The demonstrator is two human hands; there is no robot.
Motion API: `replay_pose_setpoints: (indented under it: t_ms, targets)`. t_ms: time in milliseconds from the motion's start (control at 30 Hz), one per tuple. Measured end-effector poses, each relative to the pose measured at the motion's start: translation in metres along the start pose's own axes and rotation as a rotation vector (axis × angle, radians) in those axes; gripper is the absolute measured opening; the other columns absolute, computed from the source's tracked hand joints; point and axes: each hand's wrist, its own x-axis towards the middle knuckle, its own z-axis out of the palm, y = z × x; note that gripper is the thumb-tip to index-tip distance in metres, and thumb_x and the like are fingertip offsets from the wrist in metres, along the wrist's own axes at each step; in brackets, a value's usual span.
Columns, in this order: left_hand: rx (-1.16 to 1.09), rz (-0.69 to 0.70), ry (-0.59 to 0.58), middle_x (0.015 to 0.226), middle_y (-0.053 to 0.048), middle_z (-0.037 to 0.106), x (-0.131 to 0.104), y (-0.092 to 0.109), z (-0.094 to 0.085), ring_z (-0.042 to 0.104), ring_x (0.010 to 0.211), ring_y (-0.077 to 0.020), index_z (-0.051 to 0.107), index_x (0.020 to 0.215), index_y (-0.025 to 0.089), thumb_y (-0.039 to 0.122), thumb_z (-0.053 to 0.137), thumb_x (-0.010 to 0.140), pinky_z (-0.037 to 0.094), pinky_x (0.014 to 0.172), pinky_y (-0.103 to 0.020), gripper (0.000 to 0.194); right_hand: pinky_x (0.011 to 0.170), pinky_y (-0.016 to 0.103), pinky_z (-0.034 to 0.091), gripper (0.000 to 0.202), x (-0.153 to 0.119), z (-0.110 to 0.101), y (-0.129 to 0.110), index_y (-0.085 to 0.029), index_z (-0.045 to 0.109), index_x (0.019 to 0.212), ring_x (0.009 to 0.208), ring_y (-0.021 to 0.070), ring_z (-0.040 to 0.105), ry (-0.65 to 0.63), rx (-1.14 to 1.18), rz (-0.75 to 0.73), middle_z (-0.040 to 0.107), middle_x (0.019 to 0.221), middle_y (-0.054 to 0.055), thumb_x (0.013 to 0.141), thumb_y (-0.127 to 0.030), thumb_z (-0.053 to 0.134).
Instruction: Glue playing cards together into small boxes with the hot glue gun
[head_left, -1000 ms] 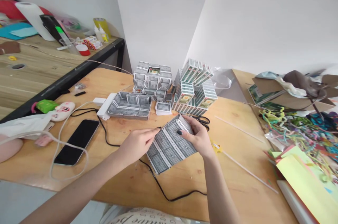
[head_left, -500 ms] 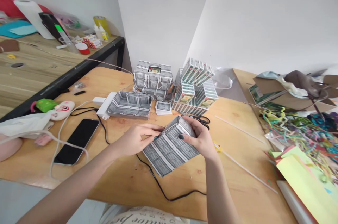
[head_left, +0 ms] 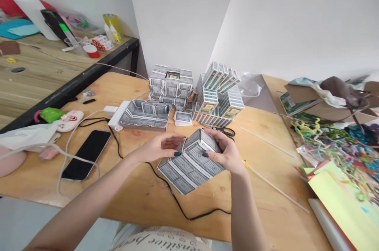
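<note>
Over the front of the table I hold a tilted box-like piece covered with grey-patterned playing cards [head_left: 192, 166]. My right hand [head_left: 226, 152] wraps its far right corner, thumb flat on the near face and fingers behind. At its upper left edge my left hand [head_left: 162, 147] pinches it, thumb on the near face, fingers partly hidden behind. Beyond stands an open tray made of the same cards [head_left: 145, 118]. Behind that is a larger card-covered block [head_left: 171, 83] with a cut-out in its top. A small stack of playing cards [head_left: 182, 117] lies to the right of the tray.
Several card boxes [head_left: 220, 97] are stacked at the back, with black scissors [head_left: 226, 131] before them. A phone [head_left: 87, 155], cables and a white power strip [head_left: 119, 116] lie left. A black cord [head_left: 177, 199] runs under my hands. Pipe cleaners [head_left: 337, 148] and coloured paper [head_left: 343, 203] cover the right side.
My left hand's fingers have spread along the upper left edge of the card box, thumb shifting slightly. The box has turned a little. My right hand keeps its hold.
</note>
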Motion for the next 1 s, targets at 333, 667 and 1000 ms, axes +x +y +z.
replay_pose_setpoints:
  t_ms: [333,667,1000]
  targets:
    - [0.388,0.039,0.064,0.102,-0.006,0.066,0.001,0.005,0.001,0.061,0.087,-0.0170,0.059,0.110,0.015,0.021,0.067,0.060,0.050,0.079,-0.029,0.051,0.098,0.042,0.038,0.059,0.007,-0.013,0.007,-0.021,0.055,0.115,0.110,0.0265,0.052,-0.110,0.046,-0.019,0.058,0.118,0.008,0.061,-0.035,0.075]
    - [0.372,0.060,0.021,0.111,-0.007,0.063,-0.004,0.016,0.005,0.060,0.097,-0.0195,0.058,0.113,0.018,0.022,0.064,0.065,0.049,0.087,-0.034,0.048,0.098,0.043,0.037,0.061,0.007,-0.018,0.012,-0.020,0.056,0.115,0.112,0.0274,0.051,-0.118,0.052,-0.025,0.055,0.123,0.009,0.060,-0.038,0.076]
    - [0.367,0.031,-0.029,0.105,-0.004,0.066,-0.008,0.037,0.010,0.062,0.093,-0.0184,0.059,0.108,0.019,0.015,0.064,0.060,0.049,0.087,-0.032,0.049,0.097,0.042,0.039,0.060,0.008,-0.020,0.009,-0.021,0.056,0.116,0.111,0.0268,0.052,-0.172,0.053,-0.046,0.058,0.119,0.008,0.061,-0.033,0.076]
